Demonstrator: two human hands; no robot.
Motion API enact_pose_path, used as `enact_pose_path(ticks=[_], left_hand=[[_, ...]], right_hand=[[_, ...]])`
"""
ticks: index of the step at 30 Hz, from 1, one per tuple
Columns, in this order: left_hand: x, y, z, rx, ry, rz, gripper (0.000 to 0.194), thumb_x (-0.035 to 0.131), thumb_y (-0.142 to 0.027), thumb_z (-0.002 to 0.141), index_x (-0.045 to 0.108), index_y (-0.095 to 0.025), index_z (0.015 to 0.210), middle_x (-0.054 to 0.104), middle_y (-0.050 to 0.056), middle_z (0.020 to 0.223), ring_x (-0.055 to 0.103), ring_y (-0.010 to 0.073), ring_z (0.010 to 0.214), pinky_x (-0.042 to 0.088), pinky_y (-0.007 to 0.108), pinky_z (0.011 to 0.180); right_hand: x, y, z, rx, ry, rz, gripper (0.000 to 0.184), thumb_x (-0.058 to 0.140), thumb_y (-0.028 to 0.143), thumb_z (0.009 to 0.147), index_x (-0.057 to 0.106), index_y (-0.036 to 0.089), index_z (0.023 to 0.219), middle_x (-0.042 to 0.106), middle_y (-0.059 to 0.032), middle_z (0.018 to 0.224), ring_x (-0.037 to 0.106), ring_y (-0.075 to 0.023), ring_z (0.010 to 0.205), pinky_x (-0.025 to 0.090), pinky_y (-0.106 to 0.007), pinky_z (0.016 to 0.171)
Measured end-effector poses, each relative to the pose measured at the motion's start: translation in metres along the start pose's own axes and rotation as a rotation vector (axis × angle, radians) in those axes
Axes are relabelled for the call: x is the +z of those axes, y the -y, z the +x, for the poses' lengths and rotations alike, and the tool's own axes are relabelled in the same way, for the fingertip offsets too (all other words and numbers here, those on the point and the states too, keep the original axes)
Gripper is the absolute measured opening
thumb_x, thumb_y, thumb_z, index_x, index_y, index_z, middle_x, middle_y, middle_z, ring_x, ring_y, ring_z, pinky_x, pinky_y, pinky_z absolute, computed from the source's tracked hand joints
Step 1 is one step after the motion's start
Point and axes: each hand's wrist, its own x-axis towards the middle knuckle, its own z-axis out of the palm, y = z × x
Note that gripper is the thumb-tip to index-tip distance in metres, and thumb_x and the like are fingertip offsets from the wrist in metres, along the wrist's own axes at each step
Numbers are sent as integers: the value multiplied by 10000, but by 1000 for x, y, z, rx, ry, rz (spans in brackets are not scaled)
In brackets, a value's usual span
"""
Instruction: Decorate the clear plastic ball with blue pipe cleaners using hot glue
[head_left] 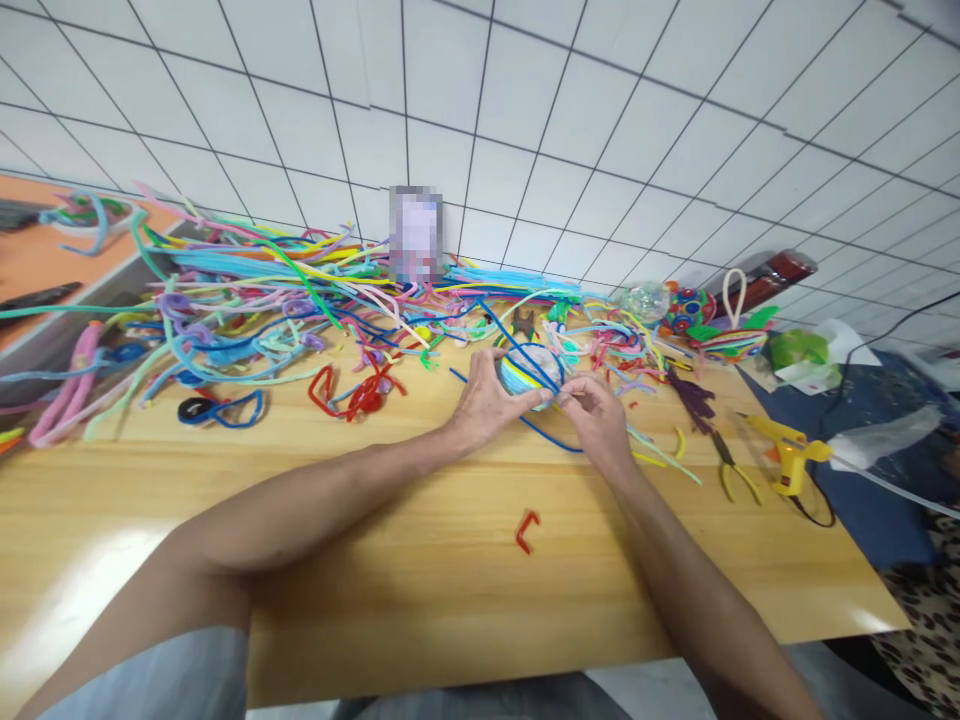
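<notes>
My left hand (484, 402) is wrapped round the near left side of a ball (516, 376) covered partly in light blue and yellow pipe cleaners, with a clear-looking upper part. Dark blue pipe cleaners (510, 328) cross over the ball and stick out beyond it. At the ball's right side, the fingertips of my right hand (596, 412) are pinched together on a dark blue pipe cleaner. Another dark blue length (551, 437) curves below the hands, near the tabletop. Part of the ball is hidden by my fingers.
Heaps of coloured pipe cleaners (247, 290) line the wall. A phone-like blurred panel (416, 235) stands behind them. Red bent pieces (527, 532) lie in front. Pliers (726, 468) and a yellow glue gun (791, 455) with a cord sit by the right edge of the wooden table (420, 590).
</notes>
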Motion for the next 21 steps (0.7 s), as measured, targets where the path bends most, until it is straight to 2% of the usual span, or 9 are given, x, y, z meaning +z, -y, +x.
enact_pose_path(ticks=[5,8,15,21], left_hand=[[-3,2,0,188,-41,121,895,1027,-500,700,482,-238,1359,569,140,1427,568,368,1436,477,559,1258],[-4,0,0,257,-36,163,856,1011,-463,728,470,-240,1353,565,142,1428,563,365,1427,486,558,1236],[-8,-8,2,298,10,250,707,991,-386,750,507,-248,1246,599,95,1301,599,333,1306,520,521,1168],[-15,-8,1,277,19,265,655,969,-358,740,524,-250,1208,602,76,1235,608,318,1236,534,504,1115]], right_hand=[[-4,-10,7,19,42,91,103,721,319,854,718,244,783,724,-49,990,696,-214,934,601,-347,797],[-6,-12,9,14,84,102,107,723,325,860,721,242,793,731,-44,974,698,-209,919,604,-346,803],[-6,-19,13,9,73,111,115,739,323,852,728,240,773,752,-51,973,712,-225,919,602,-385,844],[-2,-23,12,-19,62,114,82,752,306,839,735,252,779,764,-43,999,733,-244,995,599,-446,981]])
